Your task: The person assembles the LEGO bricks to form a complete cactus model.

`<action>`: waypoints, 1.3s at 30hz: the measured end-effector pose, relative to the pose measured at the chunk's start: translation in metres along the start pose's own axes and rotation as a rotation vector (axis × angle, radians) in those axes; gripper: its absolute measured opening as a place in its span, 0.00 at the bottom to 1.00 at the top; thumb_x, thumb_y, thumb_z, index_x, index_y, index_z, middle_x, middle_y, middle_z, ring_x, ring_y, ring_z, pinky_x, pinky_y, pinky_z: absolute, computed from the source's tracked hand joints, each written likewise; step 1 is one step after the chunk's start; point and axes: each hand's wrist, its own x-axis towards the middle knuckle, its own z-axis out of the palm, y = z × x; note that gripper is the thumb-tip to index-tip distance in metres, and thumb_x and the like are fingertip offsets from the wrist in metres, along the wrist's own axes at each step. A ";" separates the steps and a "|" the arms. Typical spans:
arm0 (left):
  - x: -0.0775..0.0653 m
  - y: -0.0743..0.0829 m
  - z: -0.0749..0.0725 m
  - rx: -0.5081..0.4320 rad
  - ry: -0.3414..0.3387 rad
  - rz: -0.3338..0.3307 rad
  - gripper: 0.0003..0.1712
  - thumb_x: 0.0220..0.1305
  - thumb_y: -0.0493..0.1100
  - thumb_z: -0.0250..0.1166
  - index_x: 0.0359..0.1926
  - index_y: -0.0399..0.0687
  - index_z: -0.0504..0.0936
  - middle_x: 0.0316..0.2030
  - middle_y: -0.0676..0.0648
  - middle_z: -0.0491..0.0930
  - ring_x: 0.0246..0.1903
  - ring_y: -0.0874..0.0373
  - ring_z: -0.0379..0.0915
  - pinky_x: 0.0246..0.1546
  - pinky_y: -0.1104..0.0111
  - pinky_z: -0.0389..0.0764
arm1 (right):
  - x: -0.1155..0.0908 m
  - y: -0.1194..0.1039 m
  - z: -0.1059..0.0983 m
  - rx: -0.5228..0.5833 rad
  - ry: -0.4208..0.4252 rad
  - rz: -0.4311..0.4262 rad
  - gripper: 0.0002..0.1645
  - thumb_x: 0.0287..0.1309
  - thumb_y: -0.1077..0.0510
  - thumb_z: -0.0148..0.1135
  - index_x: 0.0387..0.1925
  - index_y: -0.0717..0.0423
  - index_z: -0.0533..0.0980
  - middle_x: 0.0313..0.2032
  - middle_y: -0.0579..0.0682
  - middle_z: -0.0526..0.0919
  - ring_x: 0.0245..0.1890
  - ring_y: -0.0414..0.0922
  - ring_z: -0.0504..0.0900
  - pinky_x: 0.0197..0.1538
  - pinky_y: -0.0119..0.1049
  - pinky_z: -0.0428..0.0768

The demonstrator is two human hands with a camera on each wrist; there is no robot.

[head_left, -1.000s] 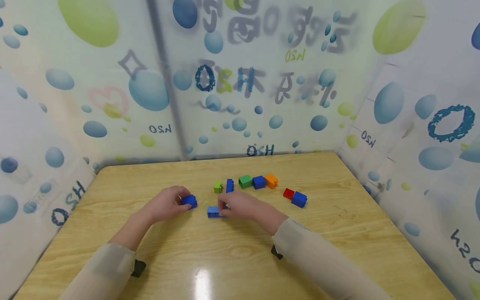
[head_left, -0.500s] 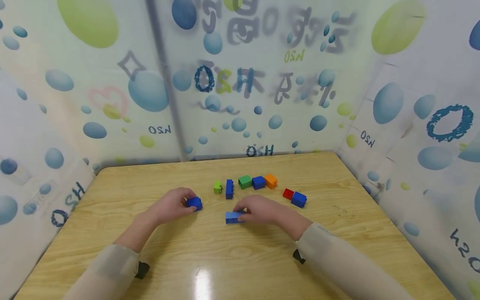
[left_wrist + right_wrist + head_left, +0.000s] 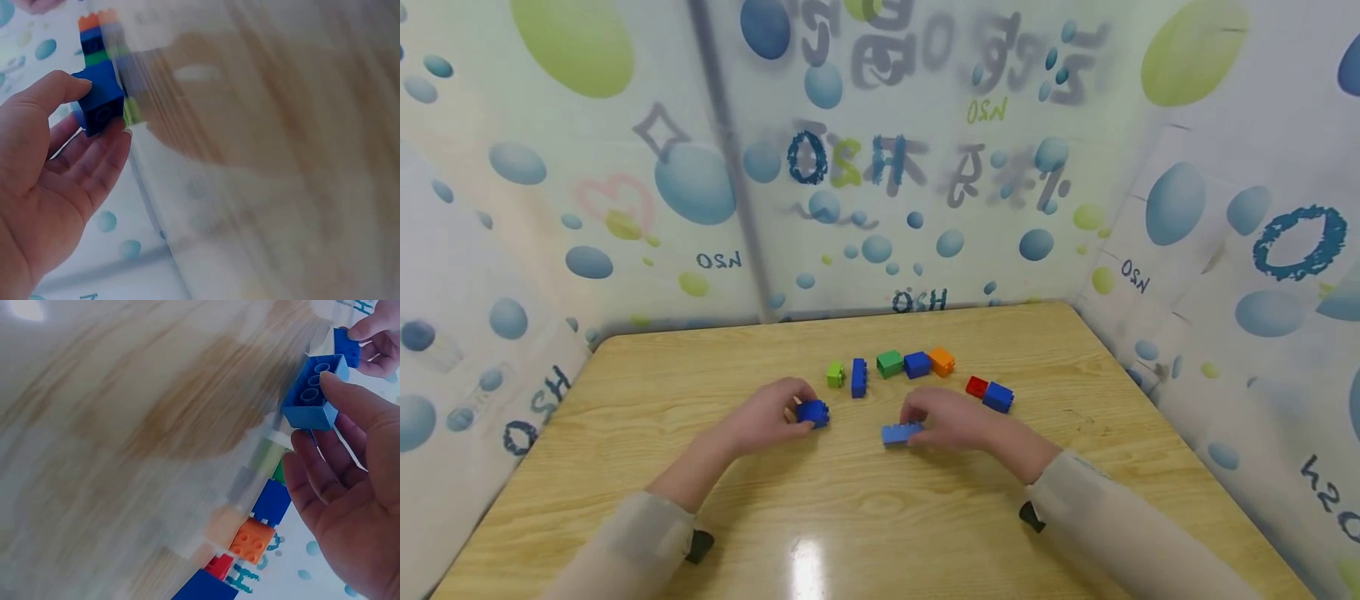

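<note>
My left hand [image 3: 771, 417] pinches a dark blue toy brick [image 3: 814, 413] between thumb and fingers, low over the wooden table. In the left wrist view the thumb presses on one side of that brick [image 3: 101, 100], with fingers on the other. To the right, my right hand [image 3: 951, 419] grips a longer, lighter blue brick [image 3: 898, 434] by its right end. The right wrist view shows its hollow underside with round tubes [image 3: 310, 394], the thumb over the edge. The two bricks are apart, with studs of the dark one facing the light one.
Behind the hands stand a lime brick [image 3: 835, 374], a long blue brick [image 3: 859, 378], a green brick [image 3: 891, 363], a blue brick [image 3: 917, 365] and an orange brick [image 3: 942, 362]. A red brick [image 3: 977, 386] and another blue brick [image 3: 998, 397] lie right on the table [image 3: 865, 517].
My right hand has moved right and slightly toward me with the light blue brick. My left hand has shifted right with the dark blue brick, turning it so its studs face right.
</note>
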 end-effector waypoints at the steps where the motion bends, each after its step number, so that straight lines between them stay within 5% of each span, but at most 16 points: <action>1: 0.001 0.002 0.001 -0.010 0.003 0.003 0.18 0.70 0.40 0.75 0.55 0.39 0.83 0.50 0.44 0.85 0.47 0.54 0.84 0.45 0.64 0.88 | -0.002 0.001 0.000 0.001 0.003 0.000 0.12 0.69 0.52 0.78 0.49 0.42 0.83 0.51 0.40 0.86 0.56 0.44 0.84 0.67 0.47 0.86; 15: 0.010 0.034 0.024 -0.189 -0.028 0.056 0.26 0.74 0.38 0.71 0.69 0.42 0.80 0.62 0.40 0.81 0.59 0.45 0.82 0.55 0.61 0.91 | -0.007 0.006 0.002 -0.051 0.025 -0.054 0.10 0.69 0.53 0.78 0.45 0.43 0.82 0.47 0.40 0.85 0.48 0.41 0.80 0.62 0.46 0.85; 21: 0.014 0.041 0.032 -0.238 -0.044 0.057 0.24 0.75 0.38 0.71 0.68 0.43 0.80 0.62 0.41 0.81 0.59 0.47 0.83 0.55 0.63 0.91 | -0.006 0.001 0.002 -0.026 0.005 -0.070 0.09 0.71 0.54 0.76 0.47 0.43 0.83 0.48 0.40 0.84 0.49 0.41 0.81 0.62 0.44 0.85; 30: 0.016 0.044 0.036 -0.289 -0.043 0.019 0.21 0.74 0.39 0.71 0.65 0.45 0.80 0.59 0.42 0.84 0.59 0.46 0.84 0.59 0.54 0.90 | -0.003 -0.002 0.003 -0.007 0.003 -0.055 0.09 0.72 0.54 0.75 0.50 0.42 0.84 0.49 0.40 0.84 0.49 0.41 0.80 0.62 0.42 0.85; 39: 0.020 0.046 0.036 -0.243 -0.058 -0.020 0.20 0.71 0.41 0.75 0.61 0.49 0.82 0.54 0.48 0.88 0.56 0.52 0.83 0.56 0.55 0.88 | -0.006 -0.001 -0.011 0.041 0.064 -0.072 0.12 0.72 0.57 0.72 0.54 0.46 0.82 0.55 0.45 0.86 0.58 0.46 0.82 0.69 0.50 0.84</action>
